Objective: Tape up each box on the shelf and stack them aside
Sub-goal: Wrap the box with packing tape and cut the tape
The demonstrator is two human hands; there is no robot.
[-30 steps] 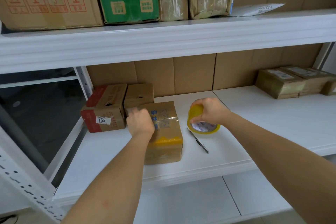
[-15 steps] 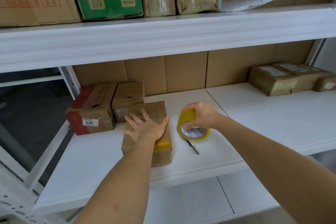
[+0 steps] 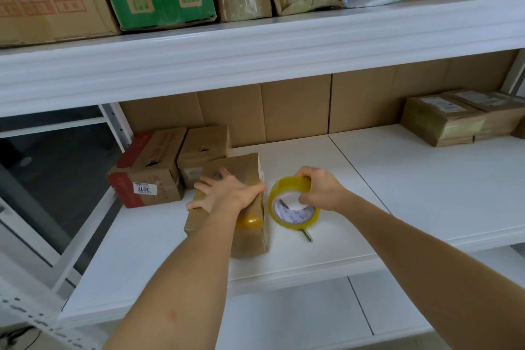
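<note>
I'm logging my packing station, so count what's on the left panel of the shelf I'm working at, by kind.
Cardboard boxes: 3 (taped box under the left hand, red-edged box, plain box behind)
Tape roll: 1
Thin tool, partly hidden by the roll: 1
Total: 5

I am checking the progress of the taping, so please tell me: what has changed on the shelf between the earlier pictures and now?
The left hand, a fist on the box one second ago, opened and now lies flat on its top with fingers spread. The right hand tilted the tape roll more upright, so it now hides most of the pen. The box, with yellow tape over its near edge, kept its place; the two boxes behind it did not move.
</note>
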